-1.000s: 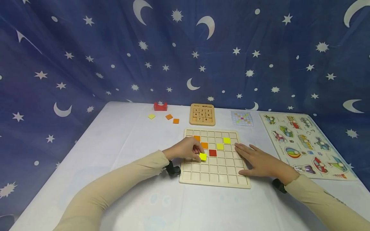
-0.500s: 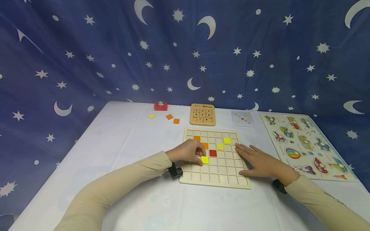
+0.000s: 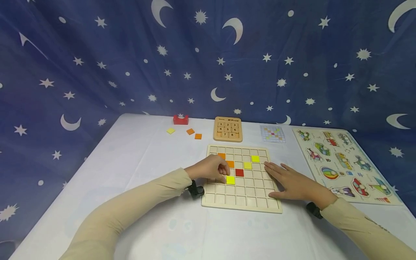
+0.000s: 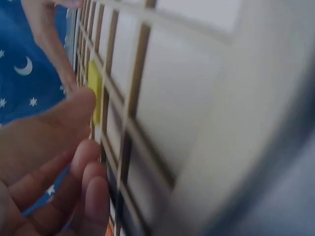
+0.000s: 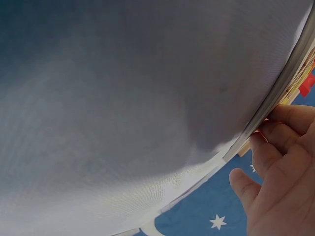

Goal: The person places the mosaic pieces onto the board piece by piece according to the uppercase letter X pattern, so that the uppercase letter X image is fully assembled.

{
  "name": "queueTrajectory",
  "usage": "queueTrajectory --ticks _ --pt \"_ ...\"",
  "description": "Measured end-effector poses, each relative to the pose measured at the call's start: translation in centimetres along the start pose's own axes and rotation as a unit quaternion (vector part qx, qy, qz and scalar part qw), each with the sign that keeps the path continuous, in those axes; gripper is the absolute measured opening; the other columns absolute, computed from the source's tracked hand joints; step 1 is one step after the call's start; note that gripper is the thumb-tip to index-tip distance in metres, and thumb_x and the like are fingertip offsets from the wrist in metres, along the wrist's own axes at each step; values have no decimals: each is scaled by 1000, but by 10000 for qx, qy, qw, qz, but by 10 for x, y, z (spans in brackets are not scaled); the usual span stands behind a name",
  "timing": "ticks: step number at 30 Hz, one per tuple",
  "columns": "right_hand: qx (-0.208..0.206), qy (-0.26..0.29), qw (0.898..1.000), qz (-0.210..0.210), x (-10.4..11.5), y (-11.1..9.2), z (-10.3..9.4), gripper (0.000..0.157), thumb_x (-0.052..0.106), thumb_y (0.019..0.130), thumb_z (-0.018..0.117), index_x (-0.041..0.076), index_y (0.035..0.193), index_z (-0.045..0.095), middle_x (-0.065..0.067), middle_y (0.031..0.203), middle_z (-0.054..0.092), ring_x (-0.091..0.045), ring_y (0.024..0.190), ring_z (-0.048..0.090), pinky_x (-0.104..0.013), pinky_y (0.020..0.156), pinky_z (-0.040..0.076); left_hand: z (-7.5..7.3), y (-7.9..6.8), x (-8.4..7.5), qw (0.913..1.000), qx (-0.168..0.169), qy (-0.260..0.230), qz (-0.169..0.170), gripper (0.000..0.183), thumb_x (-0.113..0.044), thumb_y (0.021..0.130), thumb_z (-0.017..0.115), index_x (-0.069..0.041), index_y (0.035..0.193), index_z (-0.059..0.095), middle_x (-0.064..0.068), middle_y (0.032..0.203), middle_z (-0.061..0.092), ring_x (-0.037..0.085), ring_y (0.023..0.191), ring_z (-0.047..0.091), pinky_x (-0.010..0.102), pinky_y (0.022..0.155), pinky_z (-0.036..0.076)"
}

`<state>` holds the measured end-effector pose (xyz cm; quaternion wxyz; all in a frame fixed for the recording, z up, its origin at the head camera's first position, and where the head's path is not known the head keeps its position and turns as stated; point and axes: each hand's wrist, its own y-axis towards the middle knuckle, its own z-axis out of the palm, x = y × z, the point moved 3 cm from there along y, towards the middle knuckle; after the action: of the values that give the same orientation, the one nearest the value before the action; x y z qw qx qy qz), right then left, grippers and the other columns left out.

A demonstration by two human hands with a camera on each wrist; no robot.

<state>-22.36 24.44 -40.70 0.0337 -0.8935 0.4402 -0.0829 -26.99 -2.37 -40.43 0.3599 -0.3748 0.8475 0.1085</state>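
Observation:
A pale wooden grid board (image 3: 242,202) lies on the table. My left hand (image 3: 212,168) hovers over its left side, thumb and fingers bent and apart, holding nothing. Just right of the thumb, a yellow tile (image 3: 230,180) sits in a square; the left wrist view shows this yellow tile (image 4: 95,93) beside the thumb tip. Up and right of it is a red tile (image 3: 239,173). Two orange tiles, one an orange tile (image 3: 230,164), sit at upper left, and two yellow ones, one a yellow tile (image 3: 255,159), at upper right. My right hand (image 3: 289,182) rests spread on the board's right edge.
Behind the board stand a wooden number puzzle (image 3: 228,129) and a printed pattern card (image 3: 273,134). A red holder (image 3: 180,120), a loose yellow tile (image 3: 170,131) and two loose orange tiles (image 3: 198,136) lie at back left. A picture puzzle board (image 3: 347,166) is at right.
The yellow tile in my left hand came down into a square on the board. The fingers have let go and drawn slightly left. My right hand has stayed in place.

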Motion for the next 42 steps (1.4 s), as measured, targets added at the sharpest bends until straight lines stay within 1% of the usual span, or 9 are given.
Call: queueTrajectory --ticks 4,8,14,19,22,29,31,35,42 --pt "4 28 10000 2 0 0 1 97 69 81 51 2 147 28 -14 155 25 -32 140 29 -55 113 22 -12 -4 6 9999 70 12 78 20 -8 72 80 -6 90 72 2 85 69 6 72 56 15 68 49" --pt "8 2 10000 35 0 -1 2 97 71 81 49 3 147 27 -14 155 25 -32 140 29 -55 113 22 -30 -7 19 9999 70 -33 146 24 -11 73 79 -5 95 71 3 86 70 5 73 58 16 70 51" --pt "-50 -18 10000 43 0 -3 2 97 70 81 51 2 146 28 -15 154 26 -33 140 30 -55 112 23 -61 -17 39 9995 -182 -138 232 29 -11 76 77 -4 104 70 8 98 71 10 81 60 24 81 53" --pt "-61 -21 10000 34 -2 -3 5 96 69 81 52 3 147 28 -14 154 26 -32 140 31 -54 113 23 -89 -29 60 9983 -505 -295 51 33 -7 78 75 1 109 67 16 105 69 15 86 61 31 87 53" --pt "-54 -15 10000 23 -2 -3 6 96 69 81 52 3 147 28 -14 154 26 -32 140 30 -54 113 23 -108 -34 75 9957 -834 -382 -112 35 -5 78 75 3 111 66 20 107 67 21 91 63 34 89 53" --pt "15 18 9999 99 -2 -3 2 97 70 81 50 3 147 28 -14 154 26 -33 140 30 -54 113 22 -148 -46 111 9805 -1702 -306 -931 43 -11 79 75 0 118 62 19 117 64 29 107 60 40 98 47" --pt "0 2 10000 82 -2 -3 2 96 70 81 51 3 147 28 -14 154 26 -33 140 30 -54 113 23 -155 -48 121 9769 -1859 -372 -990 42 -8 80 73 2 119 61 21 119 62 31 109 59 41 99 46" --pt "-41 -18 10000 30 -3 -2 3 96 69 81 51 3 147 28 -14 154 26 -32 140 30 -54 113 22 -163 -50 143 9731 -1993 -401 -1083 42 -3 81 70 5 121 59 23 123 60 34 112 56 43 101 45" --pt "-71 -14 10000 -7 -3 0 3 95 69 81 52 3 147 29 -13 155 26 -31 140 30 -54 113 22 -167 -48 173 9692 -1946 -280 -1482 49 -3 80 71 4 126 55 23 126 58 35 116 54 45 102 43"
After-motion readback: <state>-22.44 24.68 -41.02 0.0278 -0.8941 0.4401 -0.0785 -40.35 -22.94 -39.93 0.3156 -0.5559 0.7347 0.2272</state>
